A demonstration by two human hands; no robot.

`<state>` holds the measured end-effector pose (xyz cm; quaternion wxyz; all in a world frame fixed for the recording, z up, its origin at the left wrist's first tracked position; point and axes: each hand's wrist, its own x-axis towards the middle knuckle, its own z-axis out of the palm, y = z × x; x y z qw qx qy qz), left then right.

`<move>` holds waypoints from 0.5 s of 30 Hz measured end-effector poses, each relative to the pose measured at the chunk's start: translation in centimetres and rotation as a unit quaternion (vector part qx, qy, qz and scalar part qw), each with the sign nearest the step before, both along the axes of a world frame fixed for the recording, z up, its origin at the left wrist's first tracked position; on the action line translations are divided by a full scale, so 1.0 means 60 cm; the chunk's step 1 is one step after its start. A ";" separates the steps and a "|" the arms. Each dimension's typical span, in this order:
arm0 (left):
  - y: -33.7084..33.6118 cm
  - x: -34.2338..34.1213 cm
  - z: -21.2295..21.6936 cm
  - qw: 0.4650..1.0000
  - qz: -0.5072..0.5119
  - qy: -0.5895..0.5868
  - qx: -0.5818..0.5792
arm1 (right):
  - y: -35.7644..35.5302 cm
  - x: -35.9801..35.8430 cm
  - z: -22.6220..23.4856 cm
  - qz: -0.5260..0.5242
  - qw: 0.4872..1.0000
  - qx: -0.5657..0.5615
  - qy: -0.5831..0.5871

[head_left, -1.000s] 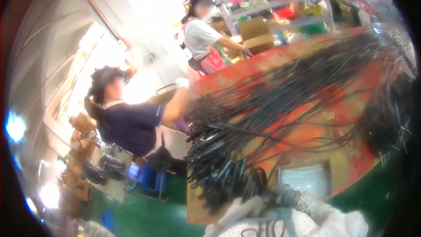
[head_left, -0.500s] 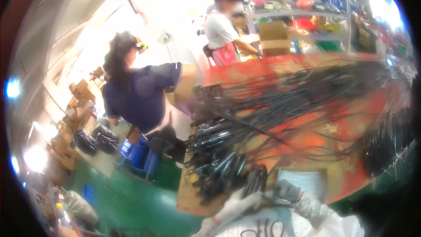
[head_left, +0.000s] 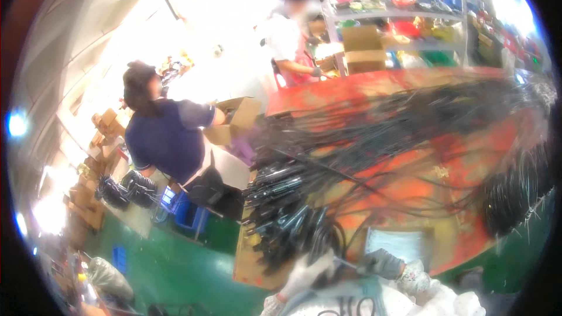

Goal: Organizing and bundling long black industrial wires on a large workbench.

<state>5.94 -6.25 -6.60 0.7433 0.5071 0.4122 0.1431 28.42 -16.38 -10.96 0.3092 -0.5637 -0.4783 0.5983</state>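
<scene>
Your left hand, white-gloved: at the near edge of the red-and-tan bench, just beside a black cable loop. Fingers blurred; cannot tell whether they grip. Your right hand, grey-gloved: same edge, fingers bent inward; cannot tell what they hold. Thin pale strip spans the gap between your 2 hands. Shallow box near that edge, just beyond your right hand, pale contents. Black cables run from the left edge toward the far right corner; dark tubular ends bunch at the left edge. 2 co-workers: navy-shirted person beyond the left edge, white-shirted person at the far edge.
</scene>
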 end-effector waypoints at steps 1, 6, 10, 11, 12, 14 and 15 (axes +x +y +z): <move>-0.001 0.005 0.000 1.000 -0.017 -0.004 -0.020 | 0.000 -0.006 -0.003 -0.014 1.000 -0.003 -0.002; -0.021 0.034 0.093 0.969 -0.134 0.192 0.073 | 0.038 -0.047 -0.005 -0.105 0.983 0.119 0.093; -0.018 0.015 0.097 0.949 -0.087 0.254 0.164 | 0.043 -0.058 0.000 -0.096 0.971 0.052 0.210; -0.013 0.020 0.091 0.950 -0.094 0.249 0.165 | 0.047 -0.050 0.001 -0.052 0.982 0.043 0.178; -0.005 0.025 0.083 0.953 -0.112 0.233 0.158 | 0.053 -0.062 -0.062 -0.026 0.975 0.185 0.119; -0.006 0.023 0.074 0.958 -0.109 0.216 0.153 | 0.042 -0.073 -0.070 -0.082 0.964 0.154 0.200; -0.001 0.021 0.062 0.953 -0.106 0.220 0.181 | 0.049 -0.076 -0.038 -0.150 0.940 0.116 0.282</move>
